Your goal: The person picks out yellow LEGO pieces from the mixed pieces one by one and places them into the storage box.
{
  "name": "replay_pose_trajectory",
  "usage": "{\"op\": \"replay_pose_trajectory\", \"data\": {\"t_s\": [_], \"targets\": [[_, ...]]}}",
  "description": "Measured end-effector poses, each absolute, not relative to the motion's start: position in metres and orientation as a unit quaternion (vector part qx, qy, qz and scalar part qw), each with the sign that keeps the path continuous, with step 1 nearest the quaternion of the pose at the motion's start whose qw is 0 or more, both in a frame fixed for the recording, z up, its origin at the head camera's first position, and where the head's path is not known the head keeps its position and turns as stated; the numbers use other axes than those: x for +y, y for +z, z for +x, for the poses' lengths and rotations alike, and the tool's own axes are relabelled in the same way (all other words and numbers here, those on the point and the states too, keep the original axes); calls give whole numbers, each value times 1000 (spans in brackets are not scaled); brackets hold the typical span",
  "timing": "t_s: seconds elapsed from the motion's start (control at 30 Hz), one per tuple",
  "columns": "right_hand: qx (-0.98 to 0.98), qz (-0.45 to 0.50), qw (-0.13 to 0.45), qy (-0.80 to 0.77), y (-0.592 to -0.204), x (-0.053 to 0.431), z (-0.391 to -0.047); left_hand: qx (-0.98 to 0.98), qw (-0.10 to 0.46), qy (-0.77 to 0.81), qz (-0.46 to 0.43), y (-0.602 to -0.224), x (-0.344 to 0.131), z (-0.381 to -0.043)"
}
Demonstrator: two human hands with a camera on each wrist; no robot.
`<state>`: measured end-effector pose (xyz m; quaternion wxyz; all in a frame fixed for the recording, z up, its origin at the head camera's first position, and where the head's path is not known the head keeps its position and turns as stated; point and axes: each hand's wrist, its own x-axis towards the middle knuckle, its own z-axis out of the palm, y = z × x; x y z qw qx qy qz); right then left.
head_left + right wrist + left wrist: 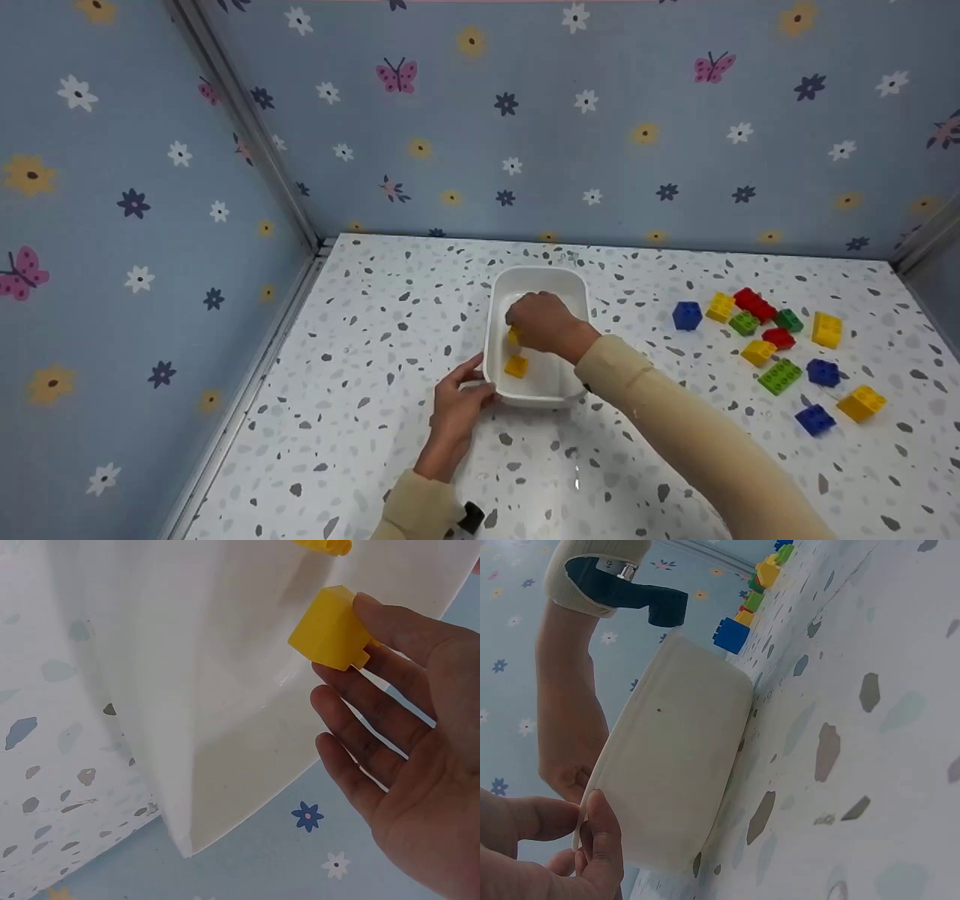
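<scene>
A white plastic tub point(493, 330) stands on the speckled table. My left hand point(456, 405) grips its near left rim, with thumb and fingers pinching the edge in the left wrist view. Inside the tub, my right hand point(546, 324) pinches a yellow toy brick point(328, 628) between thumb and fingers. Another yellow brick point(516, 366) lies on the tub's floor, nearer to me than the held one. The right wrist view shows only part of that second brick at its top edge.
To the right of the tub lie several loose bricks, among them a blue brick point(687, 316), a red brick point(754, 304), a light green brick point(780, 376) and a yellow brick point(862, 403). A flower-patterned wall point(540, 150) rises behind the table, and another stands at the left.
</scene>
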<state>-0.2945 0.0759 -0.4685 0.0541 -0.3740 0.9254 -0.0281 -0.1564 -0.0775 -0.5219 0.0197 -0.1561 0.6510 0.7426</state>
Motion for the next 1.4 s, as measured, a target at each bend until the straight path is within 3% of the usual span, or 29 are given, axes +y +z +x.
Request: {"op": "replay_pose_trajectory", "data": {"t_s": [0.83, 1.4], "targets": [[934, -332, 129, 1, -464, 77, -295, 654, 20, 738, -164, -523, -76, -158], [945, -314, 46, -81, -448, 123, -293, 658, 11, 738, -150, -521, -76, -157]]}}
